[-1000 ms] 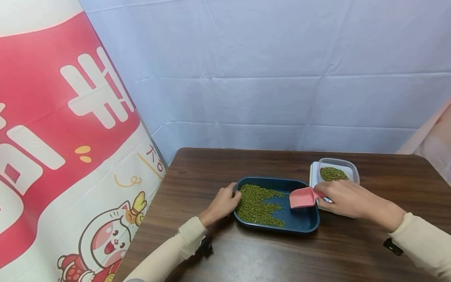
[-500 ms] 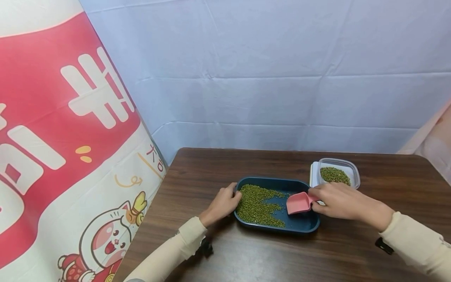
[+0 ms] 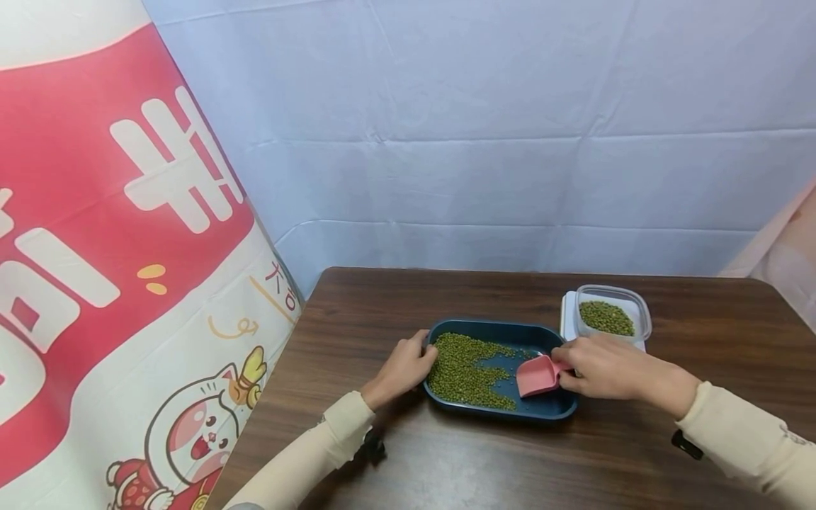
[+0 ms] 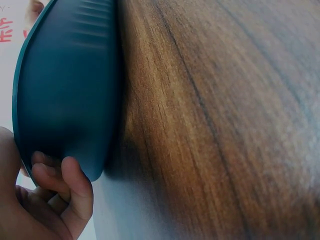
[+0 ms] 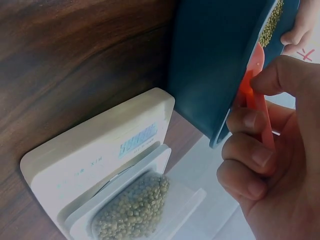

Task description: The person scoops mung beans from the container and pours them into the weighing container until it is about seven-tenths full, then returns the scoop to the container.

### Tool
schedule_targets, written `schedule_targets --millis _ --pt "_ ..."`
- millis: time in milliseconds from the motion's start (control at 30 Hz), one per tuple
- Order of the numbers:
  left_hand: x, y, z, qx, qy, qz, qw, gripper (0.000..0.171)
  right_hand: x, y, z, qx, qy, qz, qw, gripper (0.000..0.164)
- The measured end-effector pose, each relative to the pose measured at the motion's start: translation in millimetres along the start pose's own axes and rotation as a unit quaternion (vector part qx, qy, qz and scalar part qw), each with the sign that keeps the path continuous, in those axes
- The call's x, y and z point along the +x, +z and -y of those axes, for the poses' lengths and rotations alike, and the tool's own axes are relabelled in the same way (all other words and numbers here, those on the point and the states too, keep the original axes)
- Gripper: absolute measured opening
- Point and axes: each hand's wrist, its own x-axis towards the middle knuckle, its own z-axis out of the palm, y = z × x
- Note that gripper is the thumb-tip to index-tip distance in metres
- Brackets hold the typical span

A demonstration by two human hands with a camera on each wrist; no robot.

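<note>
A dark blue tray (image 3: 510, 326) stands on the table with mung beans (image 3: 468, 368) heaped over its left side. My left hand (image 3: 401, 365) grips the tray's left end, thumb over the rim; the left wrist view shows its fingers (image 4: 75, 182) curled against the outer wall. My right hand (image 3: 602, 365) holds a pink scoop (image 3: 537, 375) by the handle, its fingers wrapped round it in the right wrist view. The scoop's pan is inside the tray, low over the bare right part, just right of the beans' edge.
Behind the right hand, a clear plastic container (image 3: 642, 319) with more mung beans (image 3: 605, 318) sits on a white digital kitchen scale (image 5: 100, 142), close to the tray's right end. A pale cloth hangs behind the wooden table (image 3: 376, 297).
My right hand has brought the scoop from the tray's right rim down and left into the tray. The container on the scale shows more fully now. My left hand has stayed put.
</note>
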Motion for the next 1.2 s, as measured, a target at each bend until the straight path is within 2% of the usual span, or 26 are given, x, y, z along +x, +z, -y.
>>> schedule_targets --millis 233,433,867,1200 --pt "-1.1 -1.3 -1.0 -0.002 -0.004 0.001 1.0000 0.048 3.6 4.5 3.9 -0.002 -0.013 -0.013 1.000 0.013" --pt "-0.4 -0.5 0.3 -0.002 -0.004 0.001 1.0000 0.047 7.9 6.5 8.3 0.008 -0.017 -0.006 1.000 0.009" --pt "0.2 -0.2 0.1 0.003 -0.003 -0.001 1.0000 0.047 20.8 12.0 18.5 0.015 -0.033 -0.001 0.999 0.015" --pt "-0.1 0.5 -1.5 0.001 0.001 -0.001 1.0000 0.046 29.2 15.7 26.7 0.029 -0.039 0.006 0.999 0.012"
